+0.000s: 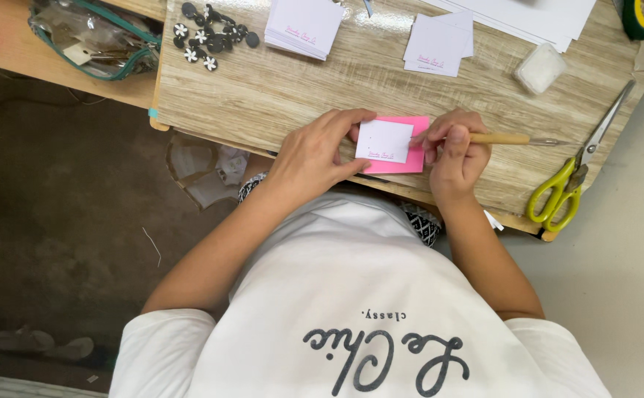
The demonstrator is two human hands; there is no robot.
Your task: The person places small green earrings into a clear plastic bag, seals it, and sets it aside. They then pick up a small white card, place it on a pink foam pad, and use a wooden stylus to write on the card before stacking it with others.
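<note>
My left hand (313, 153) pinches the left edge of a small white card (385, 140), pressing it flat on a pink pad (410, 163) near the front edge of the wooden table (278, 96). My right hand (456, 153) rests at the card's right edge, closed around a wooden-handled tool (510, 138). The handle sticks out to the right and ends in a thin metal piece. Fingers hide the end of the tool nearest the card.
Green-handled scissors (567, 190) lie at the table's right edge. Behind are two stacks of white cards (303, 26) (438, 46), black discs with white flowers (208, 37), a small clear box (540, 68), white paper sheets (536, 15) and a clear zip pouch (97, 37).
</note>
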